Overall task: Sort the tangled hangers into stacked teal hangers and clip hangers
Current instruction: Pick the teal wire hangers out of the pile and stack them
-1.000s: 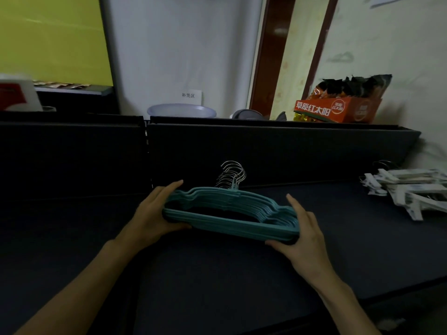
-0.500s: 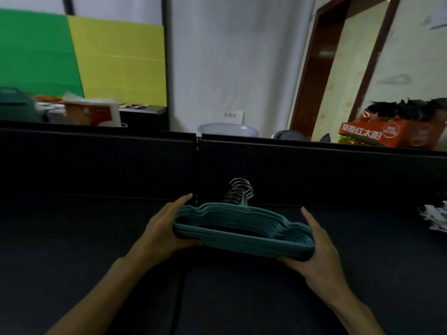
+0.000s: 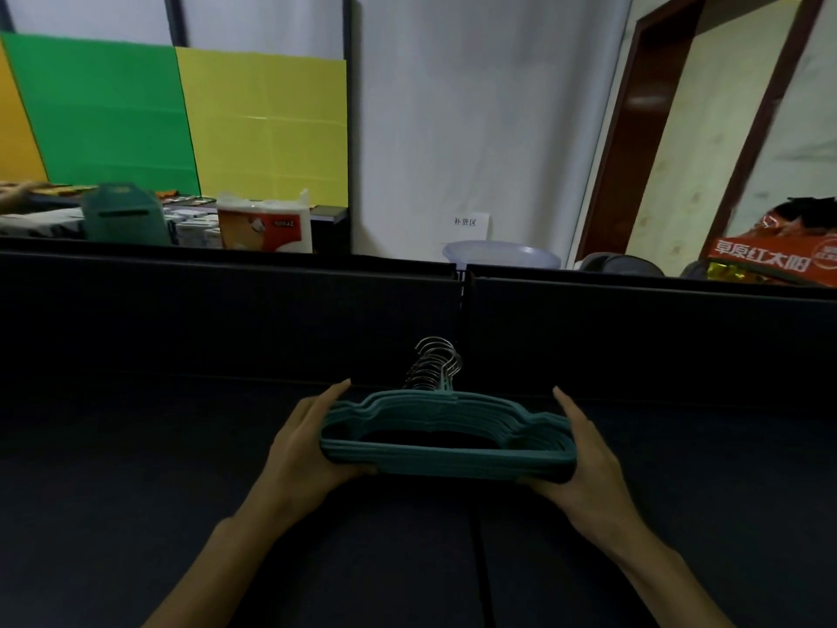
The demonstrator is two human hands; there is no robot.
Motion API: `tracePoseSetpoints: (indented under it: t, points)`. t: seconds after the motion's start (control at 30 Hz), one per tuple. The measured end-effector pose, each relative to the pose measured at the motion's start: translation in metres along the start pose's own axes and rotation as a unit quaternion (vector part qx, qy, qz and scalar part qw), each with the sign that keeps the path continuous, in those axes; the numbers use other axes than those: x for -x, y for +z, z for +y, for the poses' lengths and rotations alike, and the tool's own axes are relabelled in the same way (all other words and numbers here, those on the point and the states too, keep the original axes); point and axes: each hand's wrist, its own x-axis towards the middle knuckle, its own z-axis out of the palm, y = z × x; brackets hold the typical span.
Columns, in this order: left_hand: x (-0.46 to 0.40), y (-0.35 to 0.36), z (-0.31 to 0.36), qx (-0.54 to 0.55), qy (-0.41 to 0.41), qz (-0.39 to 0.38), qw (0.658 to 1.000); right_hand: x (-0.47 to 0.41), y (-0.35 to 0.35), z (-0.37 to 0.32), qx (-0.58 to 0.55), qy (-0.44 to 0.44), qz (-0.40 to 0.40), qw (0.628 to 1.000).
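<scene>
A stack of several teal hangers lies flat between my two hands above the dark table, its bundle of metal hooks pointing away from me. My left hand grips the stack's left end, fingers along the top and thumb underneath. At the right end my right hand holds the stack the same way. The clip hangers are out of view.
A dark partition wall runs along the table's far edge, with a gap near the hooks. Behind it stand a pale basin, a red snack box, a tissue pack and green and yellow boards.
The view has swung left, so the white clip hangers at the right have left the frame. Both hands still hold the teal stack, which now sits more level.
</scene>
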Motion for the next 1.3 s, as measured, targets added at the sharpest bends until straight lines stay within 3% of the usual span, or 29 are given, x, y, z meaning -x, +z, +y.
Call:
tracePoseSetpoints:
  t: [0.47, 0.97, 1.3]
  points:
    - [0.0, -0.006, -0.005, 0.134, -0.043, -0.009, 0.99, 0.006, 0.014, -0.011, -0.023, 0.03, 0.007, 0.999]
    - [0.003, -0.004, -0.003, 0.142, -0.063, -0.014, 0.988, 0.005, 0.014, -0.02, -0.052, 0.033, 0.061, 0.996]
    - [0.006, -0.003, 0.0, 0.088, -0.059, 0.002, 0.994, 0.005, 0.012, -0.015, -0.078, 0.042, 0.017, 0.996]
